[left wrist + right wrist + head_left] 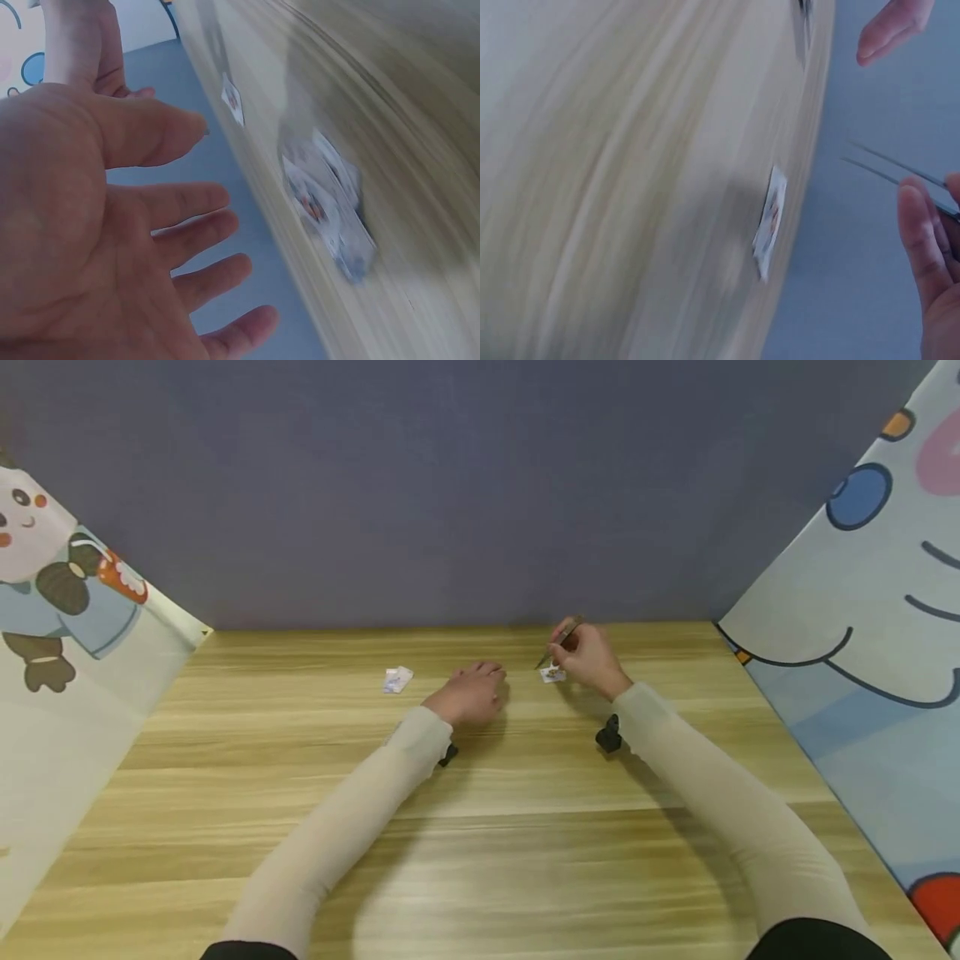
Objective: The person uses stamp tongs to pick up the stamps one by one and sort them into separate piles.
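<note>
My right hand [588, 662] holds a pair of slim metal tweezers [566, 638]. In the right wrist view the tips of the tweezers [885, 174] stand apart, with nothing visible between them. Close below them on the table lies a small white printed paper piece [552, 674], which also shows in the right wrist view as a piece [770, 221] with a coloured picture. My left hand [468, 695] hovers near the table's middle, its fingers loosely extended and holding nothing. To its left is a small overlapping pile of similar printed pieces [397, 680].
The wood-grain table [480, 860] ends at a grey-blue back panel [465, 493]. Cartoon-printed panels stand at the left [82, 693] and right [847, 635]. A black wrist device [609, 735] hangs under the right sleeve.
</note>
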The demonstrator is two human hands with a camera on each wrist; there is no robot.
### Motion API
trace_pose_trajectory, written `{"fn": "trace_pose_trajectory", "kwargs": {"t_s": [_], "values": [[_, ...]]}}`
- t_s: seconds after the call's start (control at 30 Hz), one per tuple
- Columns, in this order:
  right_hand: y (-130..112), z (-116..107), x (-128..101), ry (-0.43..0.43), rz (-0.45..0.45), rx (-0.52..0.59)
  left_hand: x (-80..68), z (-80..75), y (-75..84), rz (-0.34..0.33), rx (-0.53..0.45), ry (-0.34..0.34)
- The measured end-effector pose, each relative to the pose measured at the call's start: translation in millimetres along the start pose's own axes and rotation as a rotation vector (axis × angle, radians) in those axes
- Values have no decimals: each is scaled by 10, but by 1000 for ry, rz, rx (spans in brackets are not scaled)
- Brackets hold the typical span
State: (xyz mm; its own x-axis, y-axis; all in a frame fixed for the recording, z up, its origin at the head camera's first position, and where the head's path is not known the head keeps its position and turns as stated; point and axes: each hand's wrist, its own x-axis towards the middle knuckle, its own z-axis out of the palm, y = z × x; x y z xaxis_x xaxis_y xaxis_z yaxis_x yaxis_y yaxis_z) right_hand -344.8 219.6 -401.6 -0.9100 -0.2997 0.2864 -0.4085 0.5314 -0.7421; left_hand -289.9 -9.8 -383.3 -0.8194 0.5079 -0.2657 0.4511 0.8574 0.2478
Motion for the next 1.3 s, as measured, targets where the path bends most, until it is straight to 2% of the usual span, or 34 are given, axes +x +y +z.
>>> {"fn": "trace_pose_trajectory", "kwargs": {"t_s": [0.37, 0.63, 0.87, 1.1, 1.3], "values": [[-162, 169, 49, -22, -61, 36, -199, 12, -261, -34, -33, 34], [-256, 334, 82, -64, -76, 25, -261, 73, -417, -54, -48, 43], [-306, 457, 97, -111, -70, 31, -330, 107, -420, -31, -36, 30], [-318, 535, 110, -151, -20, 31, -401, 127, -421, 1, -3, 24], [-309, 563, 99, -178, -43, 29, -403, 172, -431, 9, 26, 3]]}}
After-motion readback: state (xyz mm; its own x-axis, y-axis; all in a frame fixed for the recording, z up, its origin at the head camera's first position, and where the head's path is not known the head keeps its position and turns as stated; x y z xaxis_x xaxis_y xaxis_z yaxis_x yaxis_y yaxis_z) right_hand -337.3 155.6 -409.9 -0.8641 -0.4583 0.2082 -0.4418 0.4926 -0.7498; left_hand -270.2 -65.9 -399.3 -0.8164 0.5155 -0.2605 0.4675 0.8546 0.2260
